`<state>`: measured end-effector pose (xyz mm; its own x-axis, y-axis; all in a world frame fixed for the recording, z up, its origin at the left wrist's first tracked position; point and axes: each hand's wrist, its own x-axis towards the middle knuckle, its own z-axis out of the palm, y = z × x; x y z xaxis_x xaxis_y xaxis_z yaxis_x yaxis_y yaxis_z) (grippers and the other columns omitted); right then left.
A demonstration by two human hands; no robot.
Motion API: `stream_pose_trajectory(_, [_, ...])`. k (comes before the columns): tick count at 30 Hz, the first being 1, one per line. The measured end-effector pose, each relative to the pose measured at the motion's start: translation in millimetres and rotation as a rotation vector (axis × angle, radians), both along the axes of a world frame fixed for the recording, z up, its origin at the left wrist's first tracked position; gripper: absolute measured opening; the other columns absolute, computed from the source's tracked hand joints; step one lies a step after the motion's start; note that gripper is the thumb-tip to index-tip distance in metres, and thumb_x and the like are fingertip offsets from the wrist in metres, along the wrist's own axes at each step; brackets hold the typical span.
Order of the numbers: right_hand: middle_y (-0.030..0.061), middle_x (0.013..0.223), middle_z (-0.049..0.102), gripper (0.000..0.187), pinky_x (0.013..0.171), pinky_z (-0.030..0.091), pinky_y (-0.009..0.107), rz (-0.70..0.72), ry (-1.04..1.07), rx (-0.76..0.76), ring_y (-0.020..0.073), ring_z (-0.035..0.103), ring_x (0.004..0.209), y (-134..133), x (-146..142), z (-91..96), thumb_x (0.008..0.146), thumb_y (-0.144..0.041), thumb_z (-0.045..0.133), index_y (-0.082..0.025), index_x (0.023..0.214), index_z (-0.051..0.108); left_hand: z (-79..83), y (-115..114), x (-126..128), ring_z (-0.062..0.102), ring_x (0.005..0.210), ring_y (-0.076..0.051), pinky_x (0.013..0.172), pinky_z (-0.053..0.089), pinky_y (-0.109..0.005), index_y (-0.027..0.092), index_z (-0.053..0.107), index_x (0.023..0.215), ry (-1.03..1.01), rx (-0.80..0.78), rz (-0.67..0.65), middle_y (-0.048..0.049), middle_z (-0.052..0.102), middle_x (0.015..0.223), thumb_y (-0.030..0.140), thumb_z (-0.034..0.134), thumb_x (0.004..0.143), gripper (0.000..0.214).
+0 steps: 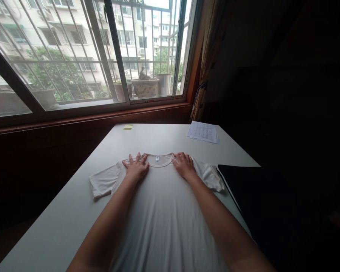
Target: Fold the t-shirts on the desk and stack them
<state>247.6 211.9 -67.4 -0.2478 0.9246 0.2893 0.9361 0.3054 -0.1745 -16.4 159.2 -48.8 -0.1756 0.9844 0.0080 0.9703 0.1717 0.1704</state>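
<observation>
A white T-shirt [161, 211] lies spread flat on a pale table [73, 211], collar pointing away from me toward the window. My left hand [136, 167] rests flat on the shirt's left shoulder beside the collar, fingers spread. On the right shoulder, my right hand [184, 164] lies palm down, fingers stretched out. Both short sleeves stick out sideways past my hands. Neither hand grips anything.
A sheet of printed paper [203, 132] lies at the table's far right. A small yellow sticky note [127, 127] sits at the far edge. A dark flat object [243, 185] covers the table's right side. A barred window [87, 56] and a curtain [206, 56] stand beyond.
</observation>
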Motion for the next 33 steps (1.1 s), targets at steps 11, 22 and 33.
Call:
stream_pose_trajectory(11, [0.0039, 0.142, 0.052, 0.045, 0.117, 0.024, 0.045, 0.043, 0.008, -0.072, 0.0279, 0.04, 0.132, 1, 2, 4.5, 0.101, -0.053, 0.04, -0.042, 0.142, 0.057, -3.3, 0, -1, 0.008, 0.153, -0.05, 0.106, 0.004, -0.087, 0.044, 0.035, 0.156, 0.01, 0.011, -0.004, 0.0002, 0.021, 0.171, 0.059, 0.028, 0.099, 0.06])
stream_pose_trajectory(22, [0.0059, 0.144, 0.051, 0.049, 0.117, 0.024, 0.044, 0.019, -0.002, -0.047, 0.0275, 0.039, 0.131, -2, 2, 3.5, 0.102, -0.051, 0.039, -0.034, 0.146, 0.052, -6.6, 0, -3, 0.007, 0.154, -0.05, 0.107, 0.004, -0.087, 0.043, 0.036, 0.156, 0.018, 0.047, -0.013, -0.0005, 0.022, 0.171, 0.059, 0.029, 0.099, 0.06])
stream_pose_trajectory(33, [0.0051, 0.153, 0.042, 0.057, 0.121, 0.015, 0.045, 0.013, -0.072, -0.129, 0.0278, 0.031, 0.139, -3, 1, 8.5, 0.103, -0.055, 0.029, -0.038, 0.156, 0.04, -13.2, -7, -10, 0.013, 0.156, -0.037, 0.116, 0.021, -0.074, 0.03, 0.042, 0.153, 0.019, 0.274, -0.049, -0.0087, 0.031, 0.167, 0.047, 0.037, 0.103, 0.053])
